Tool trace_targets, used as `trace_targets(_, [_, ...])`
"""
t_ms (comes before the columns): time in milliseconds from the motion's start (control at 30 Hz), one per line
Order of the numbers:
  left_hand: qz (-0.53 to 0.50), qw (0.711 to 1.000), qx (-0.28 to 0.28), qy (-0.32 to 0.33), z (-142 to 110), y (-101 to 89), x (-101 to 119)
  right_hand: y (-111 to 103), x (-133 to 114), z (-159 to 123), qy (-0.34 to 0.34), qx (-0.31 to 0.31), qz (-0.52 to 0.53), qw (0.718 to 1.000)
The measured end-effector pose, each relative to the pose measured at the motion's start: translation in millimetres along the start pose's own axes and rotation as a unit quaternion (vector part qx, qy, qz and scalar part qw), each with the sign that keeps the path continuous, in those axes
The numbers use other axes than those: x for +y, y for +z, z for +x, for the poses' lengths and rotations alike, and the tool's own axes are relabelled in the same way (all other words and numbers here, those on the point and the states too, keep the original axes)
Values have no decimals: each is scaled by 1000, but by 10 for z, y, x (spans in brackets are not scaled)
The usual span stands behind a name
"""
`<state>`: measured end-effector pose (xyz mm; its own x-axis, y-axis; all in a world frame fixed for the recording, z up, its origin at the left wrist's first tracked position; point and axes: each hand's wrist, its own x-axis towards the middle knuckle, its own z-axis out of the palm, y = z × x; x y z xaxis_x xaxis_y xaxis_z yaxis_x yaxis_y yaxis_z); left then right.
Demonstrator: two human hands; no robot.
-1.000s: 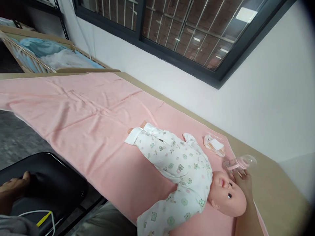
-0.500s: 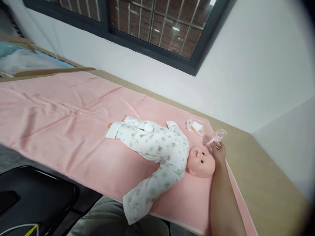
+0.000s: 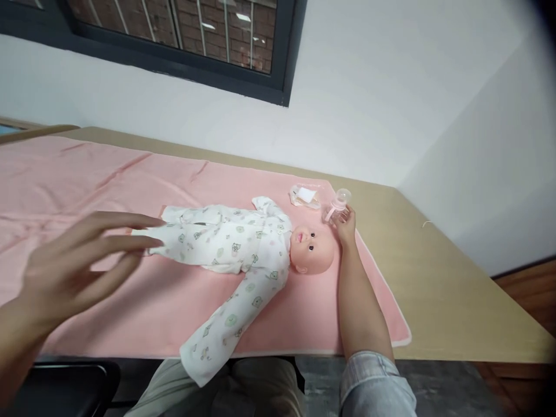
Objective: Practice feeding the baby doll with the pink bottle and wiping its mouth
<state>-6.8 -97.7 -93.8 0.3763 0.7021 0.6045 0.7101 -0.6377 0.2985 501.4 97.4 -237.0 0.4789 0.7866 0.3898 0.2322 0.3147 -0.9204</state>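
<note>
A baby doll [image 3: 311, 250] lies on its back on a pink blanket [image 3: 143, 313], its head toward the right. It wears white pajamas [image 3: 234, 237] with small green animal prints; one long sleeve stretches past the table's front edge. Beyond the doll's head, my right hand [image 3: 346, 225] is closed around a clear baby bottle [image 3: 336, 207] with pink parts and a transparent cap. My left hand [image 3: 87, 260] hovers at the left, fingers apart and holding nothing, its fingertips in front of the doll's legs. Left of the bottle lies a small clear package [image 3: 305, 196] with a white label.
The wooden table [image 3: 434, 278] reaches to the right beyond the blanket. A white wall [image 3: 356, 116] and a dark-framed window [image 3: 182, 69] stand behind it. A black chair [image 3: 69, 388] is at the lower left.
My left hand has come into view from the left, over the blanket near the doll's legs. The view has turned right and levelled. My right hand stays on the bottle.
</note>
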Motion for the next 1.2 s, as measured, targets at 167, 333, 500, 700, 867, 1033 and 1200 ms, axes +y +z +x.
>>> trace_targets(167, [-2, 948, -39, 316, 641, 170, 402, 39, 46, 50, 6, -29, -11, 1000])
trace_targets(333, [4, 931, -93, 353, 1151, 441, 556, 45, 80, 71, 6, -27, -10, 1000])
trace_targets(500, [-29, 937, -130, 324, 1314, 577, 571, 57, 9, 42, 3, -15, 2, 1000])
trace_targets(700, [-86, 959, -103, 250, 1299, 647, 553, 128, -404, 63, -5, -40, 24, 999])
trace_targets(867, [-138, 975, -57, 167, 1329, 749, 476, 211, -1013, 12, -26, -117, -4, 993])
trace_targets(1033, [-210, 975, -20, 71, 1364, 857, 423, 392, -1700, -305, -59, -183, -15, 981])
trace_targets(1200, [-288, 958, -9, 13, 1363, 854, 419, 642, -2178, -770, -79, -290, -20, 953])
